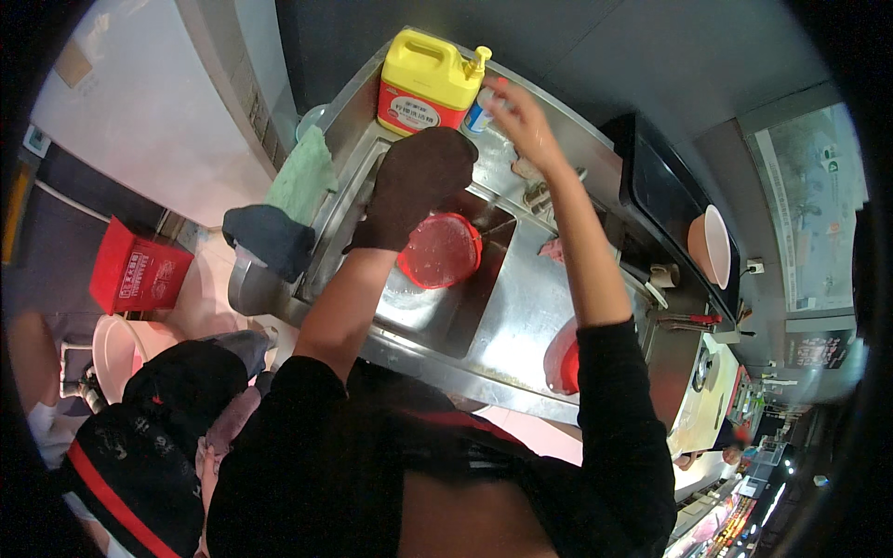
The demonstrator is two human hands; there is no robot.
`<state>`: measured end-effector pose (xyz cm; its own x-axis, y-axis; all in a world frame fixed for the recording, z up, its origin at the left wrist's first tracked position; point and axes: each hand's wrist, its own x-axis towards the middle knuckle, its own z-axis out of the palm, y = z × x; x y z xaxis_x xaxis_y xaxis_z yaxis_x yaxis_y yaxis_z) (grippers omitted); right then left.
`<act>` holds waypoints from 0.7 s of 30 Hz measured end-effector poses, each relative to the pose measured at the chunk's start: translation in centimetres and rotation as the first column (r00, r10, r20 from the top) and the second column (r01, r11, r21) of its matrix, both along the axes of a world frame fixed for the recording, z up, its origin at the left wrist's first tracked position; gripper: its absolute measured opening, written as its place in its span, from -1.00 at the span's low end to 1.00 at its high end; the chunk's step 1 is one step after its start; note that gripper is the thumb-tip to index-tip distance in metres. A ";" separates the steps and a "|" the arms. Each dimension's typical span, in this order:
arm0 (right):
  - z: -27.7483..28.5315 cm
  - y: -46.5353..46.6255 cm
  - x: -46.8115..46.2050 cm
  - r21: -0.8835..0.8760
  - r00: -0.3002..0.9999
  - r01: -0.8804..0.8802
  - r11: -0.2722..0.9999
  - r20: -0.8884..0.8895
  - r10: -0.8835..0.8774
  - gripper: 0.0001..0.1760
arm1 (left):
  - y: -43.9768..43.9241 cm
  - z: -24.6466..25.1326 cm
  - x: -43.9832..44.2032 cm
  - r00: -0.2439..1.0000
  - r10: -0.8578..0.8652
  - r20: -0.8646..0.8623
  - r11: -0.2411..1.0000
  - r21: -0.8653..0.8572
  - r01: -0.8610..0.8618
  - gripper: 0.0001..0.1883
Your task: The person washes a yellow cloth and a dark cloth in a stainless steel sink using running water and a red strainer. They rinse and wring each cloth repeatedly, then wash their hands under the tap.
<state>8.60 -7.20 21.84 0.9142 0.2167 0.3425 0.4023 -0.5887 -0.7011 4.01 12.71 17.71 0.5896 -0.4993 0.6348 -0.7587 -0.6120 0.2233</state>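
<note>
My left hand is hidden by a dark brown cloth or mitt [422,174] that covers it to the wrist, above the left part of the steel sink basin [446,335]. Its fingers cannot be seen. Below and beside it, a red-rimmed round container [443,251] with cloudy, wet-looking contents sits in the basin. My right hand [524,125] is raised at the back ledge, fingers apart and slightly blurred. It is near the yellow pump [480,61] of a large detergent jug [422,87] and partly overlaps a white-and-blue bottle [480,111]. Whether it touches either is unclear.
A green cloth [303,174] and a dark cloth [272,237] hang over the left rim. The faucet [537,195] and a pink cloth [551,249] lie by my right forearm. A red container [566,356] stands front right. Another person [139,453] is close at left.
</note>
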 end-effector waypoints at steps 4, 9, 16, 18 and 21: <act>-1.4 -2.7 12.0 0.053 0.997 0.069 0.996 -0.025 -0.068 -0.51 | -1.6 2.9 2.4 0.972 0.116 -0.205 0.983 0.162 -0.083 -0.76; -6.1 -3.1 17.5 0.156 0.988 0.020 0.987 -0.154 0.004 -0.52 | -2.3 6.3 4.5 0.995 -0.008 -0.097 1.000 0.022 0.011 -0.78; -7.3 -0.3 17.3 0.291 0.995 -0.016 0.957 -0.087 0.043 -0.60 | -5.5 0.5 12.4 0.977 0.103 -0.189 0.983 -0.130 -0.128 -0.83; -7.6 -1.0 17.4 0.263 0.994 -0.029 0.964 -0.091 0.055 -0.61 | -6.3 1.0 12.3 0.967 0.115 -0.227 0.979 -0.137 -0.149 -0.81; -7.9 -1.5 17.9 0.258 0.995 -0.029 0.966 -0.083 0.052 -0.61 | -6.4 1.3 12.7 0.969 0.117 -0.216 0.979 -0.139 -0.150 -0.84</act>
